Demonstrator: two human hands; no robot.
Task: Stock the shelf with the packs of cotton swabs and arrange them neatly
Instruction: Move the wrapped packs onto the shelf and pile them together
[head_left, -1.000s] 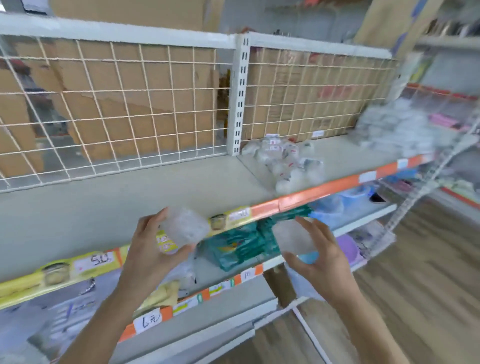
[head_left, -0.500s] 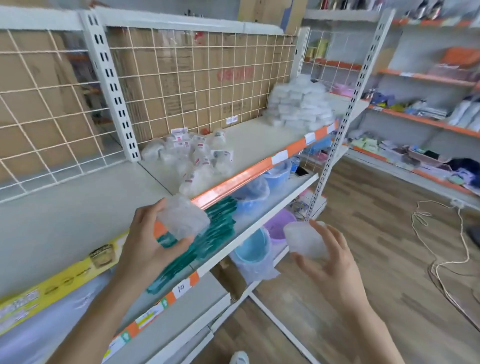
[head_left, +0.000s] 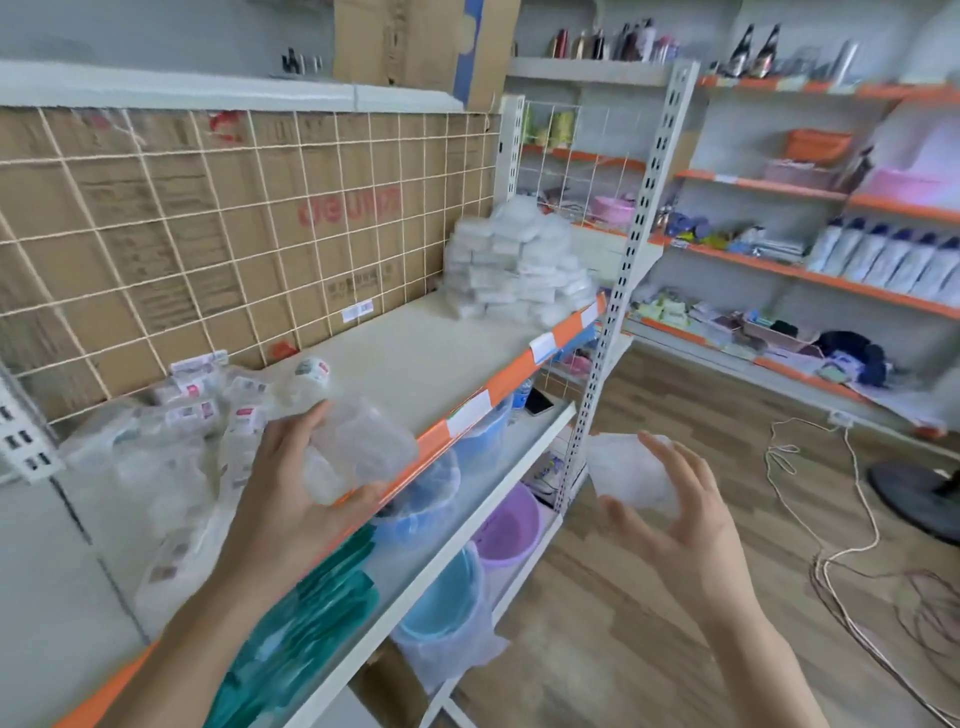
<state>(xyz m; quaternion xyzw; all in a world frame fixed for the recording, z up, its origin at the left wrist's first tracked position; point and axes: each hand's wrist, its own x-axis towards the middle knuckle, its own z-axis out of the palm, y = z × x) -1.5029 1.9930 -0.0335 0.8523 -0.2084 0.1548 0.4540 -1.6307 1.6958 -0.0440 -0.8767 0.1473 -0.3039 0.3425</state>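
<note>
My left hand (head_left: 280, 499) grips a clear plastic pack of cotton swabs (head_left: 363, 447) just above the orange front edge of the shelf (head_left: 415, 358). My right hand (head_left: 680, 525) holds a second clear pack (head_left: 631, 470) out in front of the shelf, over the floor. A loose heap of small packs with pink labels (head_left: 208, 405) lies on the shelf to the left of my left hand. At the shelf's far right end stands a neat stack of white packs (head_left: 514, 265).
A white wire grid (head_left: 208, 218) with cardboard behind backs the shelf. A perforated white upright (head_left: 618, 291) stands at its right end. Below sit blue and purple plastic basins (head_left: 478, 530) and green packages (head_left: 306, 623). White cables (head_left: 831, 545) trail on the wooden floor.
The view has swung to the right along the shelf, so the white stack is nearer. Both hands still hold their packs, and the left pack now sits over the shelf's front edge.
</note>
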